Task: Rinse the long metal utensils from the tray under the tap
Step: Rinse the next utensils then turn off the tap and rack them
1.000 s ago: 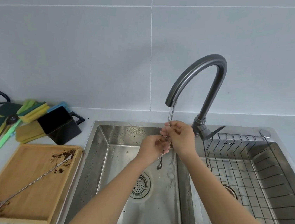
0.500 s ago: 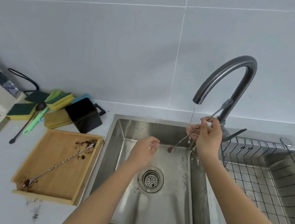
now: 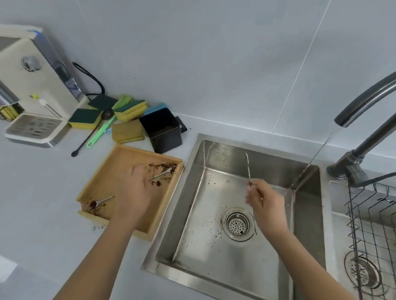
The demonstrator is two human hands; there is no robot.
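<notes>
Meanwhile, at the kitchen sink [image 3: 216, 152], our right hand [image 3: 267, 211] pinches a long metal spoon [image 3: 248, 166] over the basin, its shaft pointing toward eleven o'clock, clear of the thin stream falling from the tap [image 3: 381, 94]. Our left hand [image 3: 135, 192] hovers over the wooden tray [image 3: 94, 182], fingers spread above a second soiled spoon [image 3: 101, 201] running from seven to one o'clock; motion blur leaves us unsure whether they touch it. Sponges [image 3: 130, 110] sit at the tray's twelve.
</notes>
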